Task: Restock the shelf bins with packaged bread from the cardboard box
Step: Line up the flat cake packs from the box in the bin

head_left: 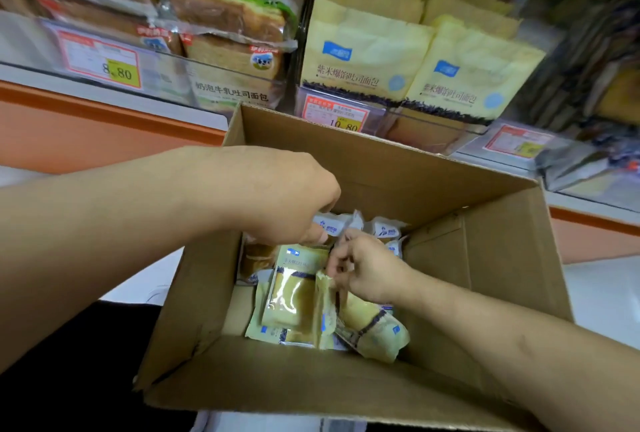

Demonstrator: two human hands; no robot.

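- open brown cardboard box (363,383) up close, pale yellow bread packs (294,289) inside
- right hand (367,268) pinches a pack's edge
- left hand (277,196) curled, grip hidden
- shelf tags (104,62) read 8.80, 10.80

Up on the left I'm looking at a red-bordered price tag (104,62) reading 8.80, clipped to a clear front panel. Further right, a second red-bordered tag (335,116) reads 10.80, and a third tag (517,142) sits at the far right, too blurred to read. Below the tags an orange band (86,130) runs along the front of the fixture on the left, with another orange strip (595,220) beyond on the right. There's pale white floor (602,293) off to my right. At the lower left, a dark black patch (76,379) fills the corner; I can't tell what it is.
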